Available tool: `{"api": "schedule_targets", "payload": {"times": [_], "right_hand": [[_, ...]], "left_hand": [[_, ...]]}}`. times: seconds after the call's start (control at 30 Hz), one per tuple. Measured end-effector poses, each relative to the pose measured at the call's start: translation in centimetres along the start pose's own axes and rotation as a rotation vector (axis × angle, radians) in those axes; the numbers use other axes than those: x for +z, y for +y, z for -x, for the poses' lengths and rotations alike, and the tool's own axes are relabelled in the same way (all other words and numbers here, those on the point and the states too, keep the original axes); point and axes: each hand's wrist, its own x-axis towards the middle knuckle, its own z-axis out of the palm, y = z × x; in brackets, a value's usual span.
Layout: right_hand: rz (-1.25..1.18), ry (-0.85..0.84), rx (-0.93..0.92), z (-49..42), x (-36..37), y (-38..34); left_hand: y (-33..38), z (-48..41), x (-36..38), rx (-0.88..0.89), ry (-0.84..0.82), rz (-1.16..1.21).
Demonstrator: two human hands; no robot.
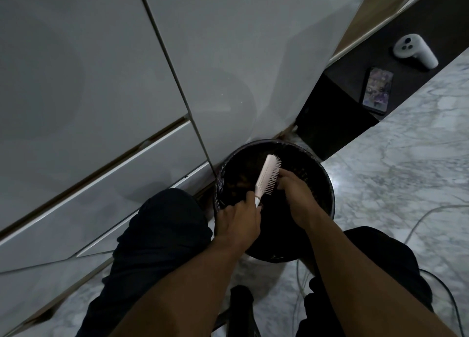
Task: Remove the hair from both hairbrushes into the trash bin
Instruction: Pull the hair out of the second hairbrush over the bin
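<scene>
A pale pink hairbrush [267,175] is held over the round black trash bin [327,184], its bristles facing right. My left hand [239,220] grips the brush by its handle. My right hand [295,193] is at the bristles with its fingers curled against them; whether they pinch hair I cannot tell. The bin is lined with a dark bag and has brownish waste inside. Only one hairbrush is in view.
White cabinet doors and drawers [101,108] stand left of the bin. A dark low shelf [340,113] at the right carries a phone [377,90] and a white controller [416,52]. Thin cables [431,209] cross the marble floor. My dark-trousered knees flank the bin.
</scene>
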Motion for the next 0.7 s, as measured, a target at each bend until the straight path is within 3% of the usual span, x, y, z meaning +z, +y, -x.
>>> {"api": "schedule_targets", "payload": {"times": [0.1,0.23,0.4,0.7], "right_hand": [[-0.082,-0.024,0.069,-0.1,-0.1,-0.1],[0.11,-0.011,0.041,0.0,0.0,0.7],[0.145,-0.003,-0.011,0.2,-0.1,0.7],[0.026,-0.019,-0.016,0.0,-0.3,1.2]], "left_hand": [[0.0,0.0,-0.1,0.034,0.022,-0.03],[0.0,0.0,-0.1,0.03,0.026,-0.057],[-0.1,0.0,-0.1,0.009,0.014,-0.047],[-0.2,-0.3,0.0,-0.04,-0.009,-0.04]]}}
